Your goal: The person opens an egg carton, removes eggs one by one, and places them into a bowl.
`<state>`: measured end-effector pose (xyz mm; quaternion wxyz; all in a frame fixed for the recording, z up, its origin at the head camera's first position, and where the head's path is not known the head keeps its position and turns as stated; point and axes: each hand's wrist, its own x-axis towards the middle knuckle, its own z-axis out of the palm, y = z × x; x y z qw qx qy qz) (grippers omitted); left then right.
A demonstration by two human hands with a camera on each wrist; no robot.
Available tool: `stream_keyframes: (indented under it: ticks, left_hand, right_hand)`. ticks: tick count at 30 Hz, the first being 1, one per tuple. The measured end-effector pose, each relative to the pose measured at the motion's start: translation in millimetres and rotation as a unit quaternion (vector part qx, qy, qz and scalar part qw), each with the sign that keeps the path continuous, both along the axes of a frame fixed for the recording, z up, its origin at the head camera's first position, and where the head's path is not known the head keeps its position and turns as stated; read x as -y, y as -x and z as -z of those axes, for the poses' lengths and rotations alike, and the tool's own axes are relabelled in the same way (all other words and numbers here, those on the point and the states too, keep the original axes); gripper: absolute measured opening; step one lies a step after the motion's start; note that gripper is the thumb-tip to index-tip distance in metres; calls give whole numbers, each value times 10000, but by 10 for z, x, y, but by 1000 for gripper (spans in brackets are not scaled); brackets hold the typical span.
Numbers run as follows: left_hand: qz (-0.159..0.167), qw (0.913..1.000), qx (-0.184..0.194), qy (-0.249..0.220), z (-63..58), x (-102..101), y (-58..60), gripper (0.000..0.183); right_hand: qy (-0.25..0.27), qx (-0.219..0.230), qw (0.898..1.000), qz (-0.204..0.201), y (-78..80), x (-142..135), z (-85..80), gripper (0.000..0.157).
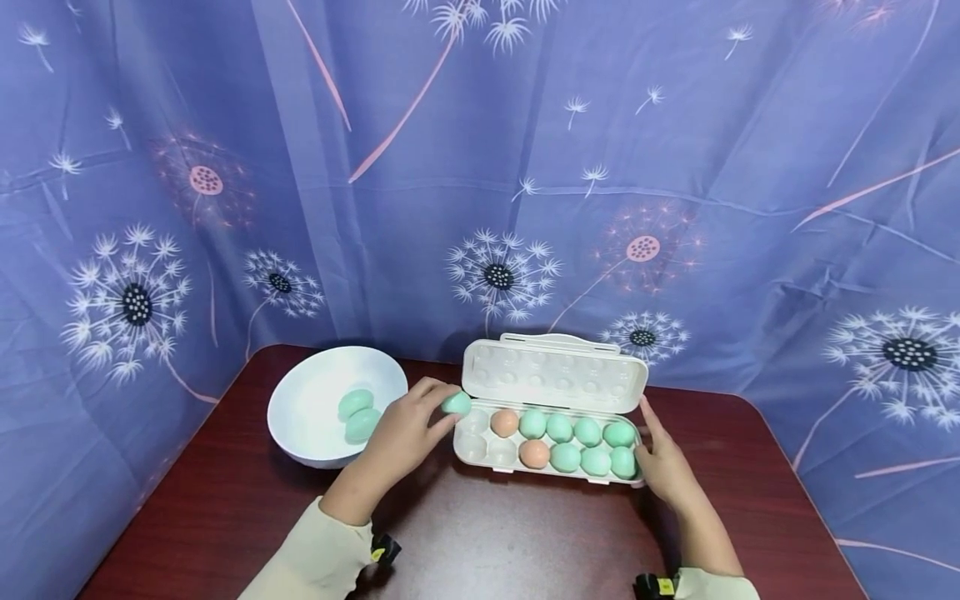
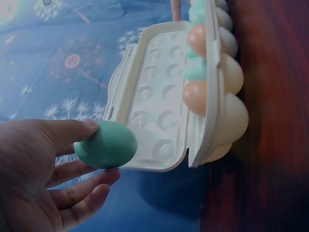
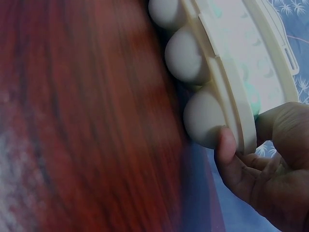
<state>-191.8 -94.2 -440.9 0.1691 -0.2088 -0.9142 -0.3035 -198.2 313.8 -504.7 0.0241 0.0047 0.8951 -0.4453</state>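
A green egg is pinched between the thumb and fingers of my left hand, just off the left end of the white egg carton. The left wrist view shows this egg close up, apart from the carton. With its lid raised at the back, the carton holds several green eggs and two orange-brown eggs. Three cups at its left end hold no egg. My right hand grips the carton's right end, the thumb against an end cup.
Left of the carton stands a white bowl with two green eggs inside, near my left wrist. Everything stands on a dark red-brown wooden table. A blue curtain with dandelion print hangs right behind the table's back edge.
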Motion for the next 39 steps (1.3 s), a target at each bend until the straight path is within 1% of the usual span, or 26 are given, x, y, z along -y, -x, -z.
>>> stream_keyframes:
  ticks: [6, 12, 17, 25, 32, 37, 39]
  left_hand:
    - [-220, 9992, -114, -303, -29, 114, -13, 37]
    - [-353, 9983, -291, -365, -8, 229, -10, 37]
    - [-453, 9979, -258, -392, -6, 321, 0, 37]
    - [-759, 9959, -245, -417, -1, 457, 9, 39]
    - [-969, 9939, -105, -514, 17, 554, 19, 37]
    - [-1187, 9914, -92, -548, 22, 623, 29, 37]
    - [-1249, 9906, -23, -553, 19, 651, 33, 37]
  right_hand:
    - [-19, 51, 10000, 4, 6, 0, 3, 82]
    - [30, 107, 9999, 30, 9, 0, 6, 82]
    - [-13, 138, 9999, 32, 4, -4, 8, 82]
    - [63, 178, 9998, 17, 11, -6, 8, 83]
    - [-22, 62, 10000, -2, 14, -16, 26, 84]
    - [47, 15, 10000, -24, 16, -18, 26, 84]
    - [61, -16, 10000, -44, 19, -17, 26, 85]
